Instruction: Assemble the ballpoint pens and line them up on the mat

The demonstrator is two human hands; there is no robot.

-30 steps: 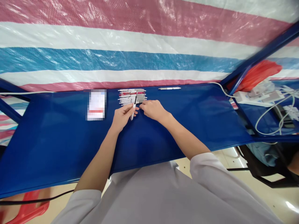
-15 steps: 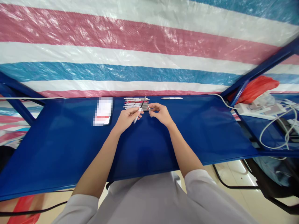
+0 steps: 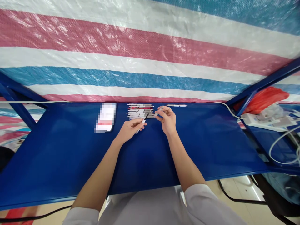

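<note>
My left hand [image 3: 131,128] is closed around a white pen barrel [image 3: 140,127], from which a dark refill points up and to the right. To its right, my right hand [image 3: 167,118] pinches a small whitish pen part [image 3: 161,108] between thumb and fingers. The two hands are apart. Behind them lies a row of several pens [image 3: 140,108], mostly white and grey with a red one among them, side by side on the blue table [image 3: 145,165]. A single white pen [image 3: 177,105] lies beyond my right hand, near the back edge.
A phone [image 3: 106,117], partly blurred, lies left of the pens. Blue metal bars [image 3: 267,81] and a striped sheet [image 3: 140,56] stand behind the table. At the right are a white power strip [image 3: 264,122], a red plastic bag [image 3: 269,98] and cables.
My right hand has moved away from the left one, turned upward, and carries the small part with it. The view has shifted slightly, so the table sits lower in the picture.
</note>
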